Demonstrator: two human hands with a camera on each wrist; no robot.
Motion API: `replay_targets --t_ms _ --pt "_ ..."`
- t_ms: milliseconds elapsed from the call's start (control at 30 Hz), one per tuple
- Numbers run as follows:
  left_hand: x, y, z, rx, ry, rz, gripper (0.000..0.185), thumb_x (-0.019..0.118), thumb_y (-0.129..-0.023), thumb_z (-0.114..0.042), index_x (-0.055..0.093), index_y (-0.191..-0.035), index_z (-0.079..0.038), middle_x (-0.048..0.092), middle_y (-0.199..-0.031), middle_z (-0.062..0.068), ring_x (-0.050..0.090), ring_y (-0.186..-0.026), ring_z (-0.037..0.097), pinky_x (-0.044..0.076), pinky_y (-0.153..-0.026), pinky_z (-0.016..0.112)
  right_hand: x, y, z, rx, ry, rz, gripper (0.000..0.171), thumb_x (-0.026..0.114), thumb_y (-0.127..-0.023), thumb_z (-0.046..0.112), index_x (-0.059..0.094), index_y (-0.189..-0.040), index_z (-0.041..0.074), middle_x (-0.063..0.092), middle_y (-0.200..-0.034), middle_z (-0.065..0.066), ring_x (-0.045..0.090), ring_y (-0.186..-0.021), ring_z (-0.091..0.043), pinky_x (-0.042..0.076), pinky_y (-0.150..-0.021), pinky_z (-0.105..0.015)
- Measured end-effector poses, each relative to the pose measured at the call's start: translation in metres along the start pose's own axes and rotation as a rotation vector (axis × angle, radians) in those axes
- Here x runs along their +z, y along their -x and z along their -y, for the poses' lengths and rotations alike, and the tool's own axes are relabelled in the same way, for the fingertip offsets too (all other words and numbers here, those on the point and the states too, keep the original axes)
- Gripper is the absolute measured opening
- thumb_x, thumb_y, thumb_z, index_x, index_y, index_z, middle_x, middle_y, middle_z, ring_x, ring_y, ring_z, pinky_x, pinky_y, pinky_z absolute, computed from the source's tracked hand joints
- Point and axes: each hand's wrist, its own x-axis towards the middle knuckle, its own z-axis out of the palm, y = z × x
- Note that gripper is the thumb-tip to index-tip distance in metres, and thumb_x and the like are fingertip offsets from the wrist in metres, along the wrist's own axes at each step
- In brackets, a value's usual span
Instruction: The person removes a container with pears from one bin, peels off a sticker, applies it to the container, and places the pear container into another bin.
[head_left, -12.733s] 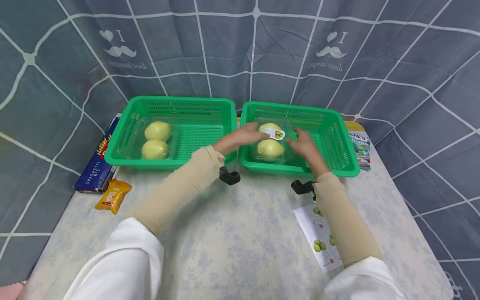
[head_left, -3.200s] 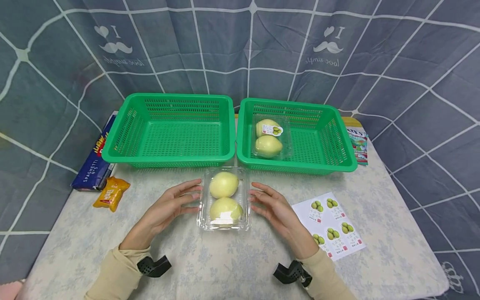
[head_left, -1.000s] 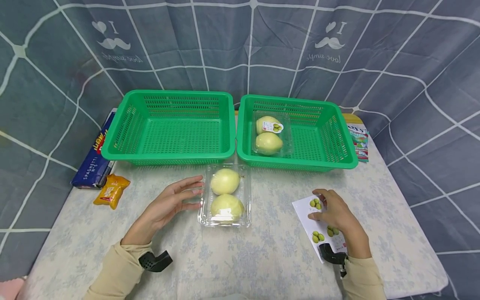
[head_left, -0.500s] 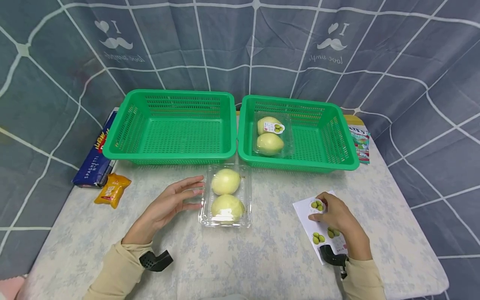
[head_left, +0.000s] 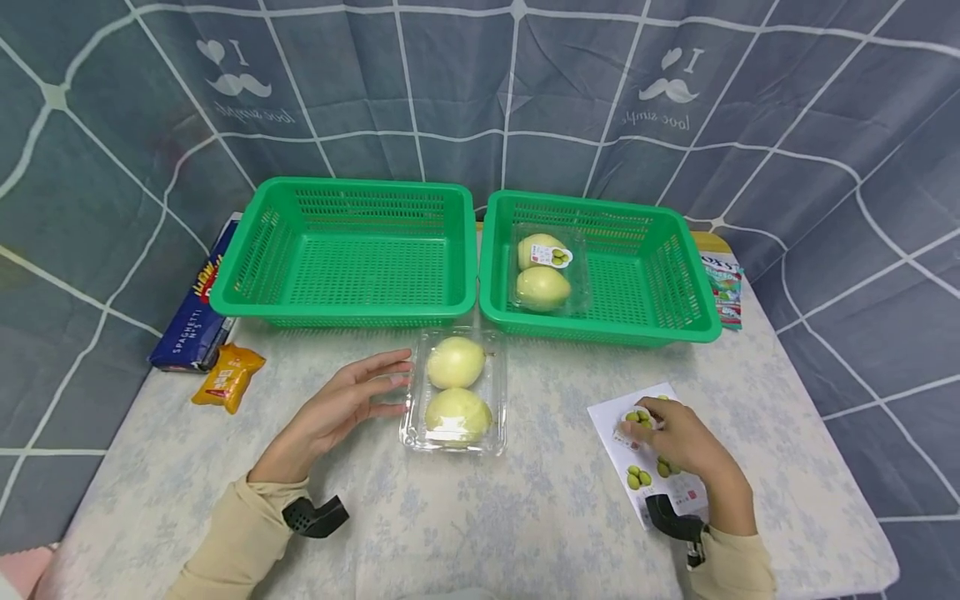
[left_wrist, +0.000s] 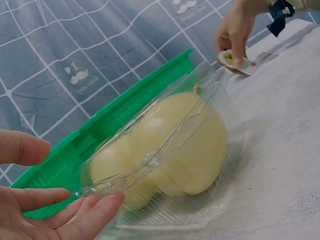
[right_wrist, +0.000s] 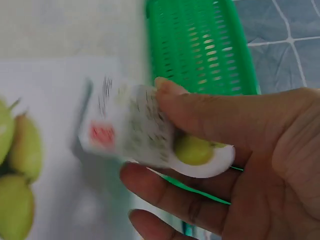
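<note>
Pinching a peeled sticker (right_wrist: pixel 150 137) off the sheet (head_left: pixel 660 467), the right hand (head_left: pixel 678 437) works while the flat, relaxed left hand (head_left: pixel 337 408) steadies the near clamshell (head_left: pixel 455 392)

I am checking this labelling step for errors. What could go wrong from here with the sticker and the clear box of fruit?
The sticker is pinched and bent in the right hand, so it may crease or stick to the fingers. The left hand only touches the side of the clear box with straight fingers, so the box may slide when the sticker is pressed on.
</note>
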Motion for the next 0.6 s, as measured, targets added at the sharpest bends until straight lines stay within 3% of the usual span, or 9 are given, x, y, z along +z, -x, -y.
replay_targets --t_ms 167,300,400,500,600 --pt "0.003 -0.003 0.002 0.006 0.013 0.013 0.060 0.049 -0.105 -0.012 0.024 -0.157 0.003 0.027 -0.159 0.027 0.050 -0.129 0.016 0.057 -0.098 0.034 -0.006 0.002 0.015 -0.158 -0.062 -0.031 0.015 0.063 -0.100 0.024 0.072 -0.093 0.016 0.070 -0.093 0.000 0.065 -0.090 -0.015 0.055 -0.078 -0.033" --pt "0.007 -0.006 0.003 0.008 0.012 0.030 0.061 0.050 -0.104 -0.012 0.023 -0.158 0.003 0.027 -0.159 0.028 0.051 -0.127 0.015 0.056 -0.100 0.036 -0.008 -0.002 0.030 -0.254 -0.107 -0.041 0.014 0.063 -0.100 0.019 0.074 -0.093 0.016 0.069 -0.087 0.003 0.061 -0.078 -0.002 0.052 -0.069 -0.026" --pt "0.011 -0.007 0.003 0.018 -0.024 0.019 0.061 0.050 -0.104 -0.012 0.024 -0.157 0.004 0.027 -0.159 0.028 0.051 -0.128 0.018 0.055 -0.101 0.038 -0.007 -0.008 0.043 -0.305 -0.135 -0.048 0.013 0.063 -0.100 0.019 0.075 -0.097 0.017 0.070 -0.089 0.003 0.061 -0.078 -0.003 0.051 -0.068 -0.025" --pt "0.017 -0.007 0.001 0.039 -0.115 -0.049 0.061 0.051 -0.103 -0.011 0.026 -0.156 0.004 0.030 -0.159 0.028 0.050 -0.133 0.031 0.053 -0.105 0.044 -0.001 -0.017 0.060 -0.330 -0.192 -0.076 0.012 0.063 -0.100 0.018 0.075 -0.101 0.016 0.072 -0.092 0.000 0.061 -0.077 -0.009 0.051 -0.066 -0.025" --pt "0.025 -0.005 -0.004 0.093 -0.295 -0.169 0.058 0.053 -0.102 -0.011 0.032 -0.155 0.003 0.035 -0.157 0.025 0.047 -0.138 0.041 0.048 -0.109 0.052 0.005 -0.026 0.079 -0.340 -0.260 -0.106 0.015 0.062 -0.101 0.020 0.075 -0.105 0.014 0.073 -0.094 -0.004 0.059 -0.075 -0.011 0.051 -0.064 -0.025"
